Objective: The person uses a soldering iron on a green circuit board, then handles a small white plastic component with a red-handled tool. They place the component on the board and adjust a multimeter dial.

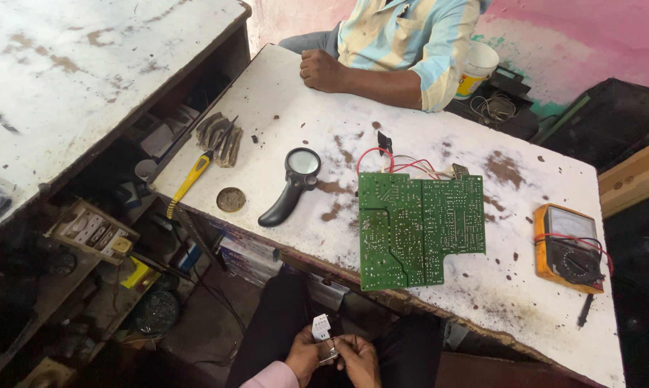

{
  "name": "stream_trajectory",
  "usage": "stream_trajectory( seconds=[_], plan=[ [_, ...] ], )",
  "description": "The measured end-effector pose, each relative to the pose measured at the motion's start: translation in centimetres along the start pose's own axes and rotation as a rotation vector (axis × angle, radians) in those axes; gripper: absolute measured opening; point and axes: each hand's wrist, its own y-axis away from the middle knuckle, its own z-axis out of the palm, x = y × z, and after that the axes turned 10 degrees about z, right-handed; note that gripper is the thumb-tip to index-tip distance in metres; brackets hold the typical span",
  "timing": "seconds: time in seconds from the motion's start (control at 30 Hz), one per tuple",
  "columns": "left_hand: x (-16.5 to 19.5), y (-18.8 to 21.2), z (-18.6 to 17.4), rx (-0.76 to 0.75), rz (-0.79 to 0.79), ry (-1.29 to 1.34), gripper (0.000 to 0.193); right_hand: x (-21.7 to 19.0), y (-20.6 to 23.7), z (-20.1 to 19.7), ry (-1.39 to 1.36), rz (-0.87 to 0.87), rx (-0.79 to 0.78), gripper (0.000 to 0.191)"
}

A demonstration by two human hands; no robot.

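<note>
- Small white part: below the green circuit board, off the tabletop edge, over the lap.
- Left hand grip and right hand grip both pinched on it.

It was a repair workshop — a green circuit board, a meter and tools lay on a stained table.
</note>
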Motion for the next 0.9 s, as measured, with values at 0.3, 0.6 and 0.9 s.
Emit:
stream_trajectory(
  seconds=[0.3,0.6,0.9],
  plan=[
    [-0.25,-0.15,-0.09,0.016,0.018,-0.018,0.032,0.3,-0.08,0.0,0.011,-0.019,0.001,0.016],
    [-0.11,-0.15,0.03,0.014,-0.002,-0.023,0.037,0.17,0.0,0.02,0.054,-0.013,0.036,0.016],
    [0.04,-0.06,0.11,0.027,-0.01,-0.032,0.031,-0.03,0.14,0.1,0.032,-0.015,0.018,0.019]
  ],
)
